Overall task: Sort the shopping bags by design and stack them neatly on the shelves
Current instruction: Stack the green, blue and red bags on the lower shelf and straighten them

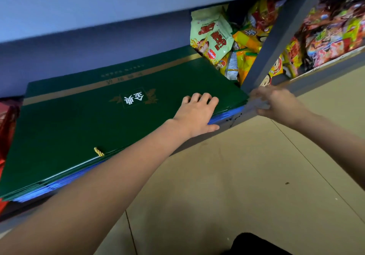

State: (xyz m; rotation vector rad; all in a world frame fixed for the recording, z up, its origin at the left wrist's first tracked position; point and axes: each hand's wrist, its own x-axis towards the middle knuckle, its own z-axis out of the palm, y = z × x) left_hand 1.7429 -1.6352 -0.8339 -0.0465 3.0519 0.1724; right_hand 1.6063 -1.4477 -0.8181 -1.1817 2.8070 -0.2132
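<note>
On the low shelf (223, 125), green shopping bags (98, 120) lie flat over blue ones (227, 117). Left hand (195, 112) presses them, fingers curled on top. At 3 o'clock, blurry right hand (276, 101); grip unclear.

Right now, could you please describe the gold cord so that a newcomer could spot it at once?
Find the grey shelf holding a flat stack of green bags. Follow the stack's near edge leftwards from the left hand resting on top. The gold cord is a small twisted loop poking over that edge, the only rope-like thing there.
</note>
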